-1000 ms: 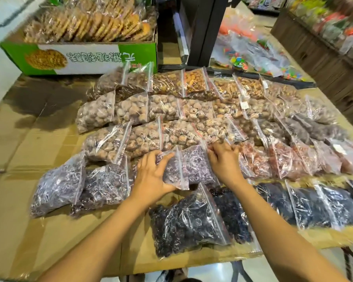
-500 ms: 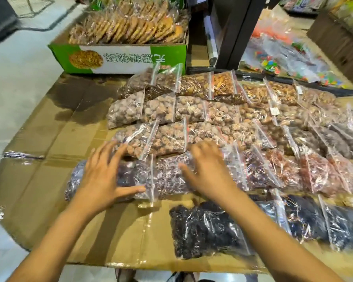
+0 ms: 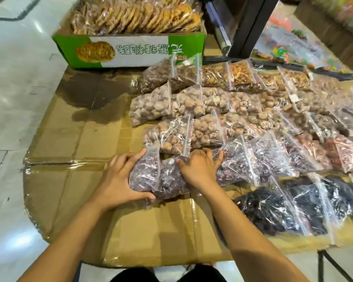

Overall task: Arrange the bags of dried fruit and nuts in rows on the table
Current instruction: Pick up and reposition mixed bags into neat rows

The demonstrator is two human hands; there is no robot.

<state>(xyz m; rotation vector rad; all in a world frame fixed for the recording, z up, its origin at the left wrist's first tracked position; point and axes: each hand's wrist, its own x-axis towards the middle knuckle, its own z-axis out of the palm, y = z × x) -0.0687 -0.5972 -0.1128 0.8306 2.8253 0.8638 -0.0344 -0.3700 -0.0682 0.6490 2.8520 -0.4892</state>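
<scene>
Squaring up the purple bags at the left end of your fourth row.

Your table (image 3: 73, 200), wrapped in cardboard, carries rows of clear bags running right, with a green box (image 3: 128, 49) of biscuits at the far edge. Black-fruit bags (image 3: 277, 208) lie nearest you on the right. Two purple bags (image 3: 161, 178) overlap just below a tan bag (image 3: 171, 135). Your left hand (image 3: 118, 180) cups their left end, thumb under the near edge; your right hand (image 3: 200, 169) lies flat on top, fingers spread.
</scene>
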